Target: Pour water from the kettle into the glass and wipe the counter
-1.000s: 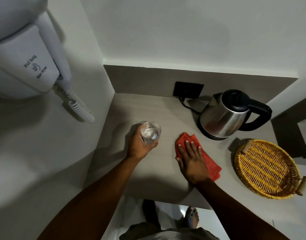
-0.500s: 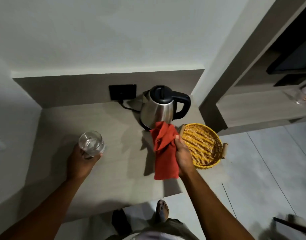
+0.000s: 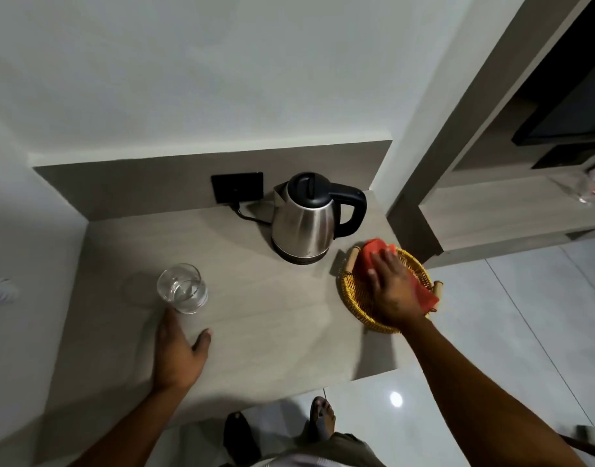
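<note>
A clear glass [image 3: 183, 288] with water in it stands on the grey counter [image 3: 272, 318], left of centre. My left hand [image 3: 180, 352] rests open on the counter just in front of the glass, fingertips near its base. The steel kettle [image 3: 303, 224] with black lid and handle sits on its base at the back. My right hand [image 3: 393, 291] lies on the red cloth [image 3: 373, 247], pressing it down into the yellow wicker basket [image 3: 348, 298] at the counter's right end.
A black wall socket [image 3: 237, 187] with the kettle's cord is behind the kettle. Walls close the counter at the back and left. To the right are a tiled floor [image 3: 491, 332], a low shelf unit [image 3: 491, 203] and a dark screen [image 3: 565, 106].
My right hand lifted the red cloth off the counter and carried it right into the basket. My left hand let go of the glass, which now stands alone.
</note>
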`<state>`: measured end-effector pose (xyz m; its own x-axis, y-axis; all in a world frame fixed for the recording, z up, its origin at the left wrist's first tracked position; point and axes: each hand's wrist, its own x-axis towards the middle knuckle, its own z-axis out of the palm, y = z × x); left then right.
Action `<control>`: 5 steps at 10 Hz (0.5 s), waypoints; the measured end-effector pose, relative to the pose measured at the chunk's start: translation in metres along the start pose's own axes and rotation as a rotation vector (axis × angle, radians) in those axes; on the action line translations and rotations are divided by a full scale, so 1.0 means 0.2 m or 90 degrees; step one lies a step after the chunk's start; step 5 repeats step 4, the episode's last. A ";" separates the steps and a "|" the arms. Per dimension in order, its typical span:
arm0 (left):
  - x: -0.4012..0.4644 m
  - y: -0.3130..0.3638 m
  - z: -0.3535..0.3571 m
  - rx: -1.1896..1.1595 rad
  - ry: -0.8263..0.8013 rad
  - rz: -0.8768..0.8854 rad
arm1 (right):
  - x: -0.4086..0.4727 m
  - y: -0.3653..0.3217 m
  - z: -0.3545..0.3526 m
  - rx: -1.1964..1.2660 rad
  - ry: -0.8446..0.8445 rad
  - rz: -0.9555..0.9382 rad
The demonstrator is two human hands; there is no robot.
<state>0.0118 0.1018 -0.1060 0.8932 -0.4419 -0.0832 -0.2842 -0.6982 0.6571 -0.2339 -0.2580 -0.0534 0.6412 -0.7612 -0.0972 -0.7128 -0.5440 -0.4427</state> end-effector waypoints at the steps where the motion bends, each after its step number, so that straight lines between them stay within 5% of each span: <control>1: -0.02 0.01 -0.01 0.021 -0.047 -0.015 | 0.01 0.04 0.14 -0.122 -0.102 -0.017; 5: -0.16 -0.03 0.06 0.112 -0.081 0.090 | 0.00 0.01 0.12 -0.057 -0.103 0.001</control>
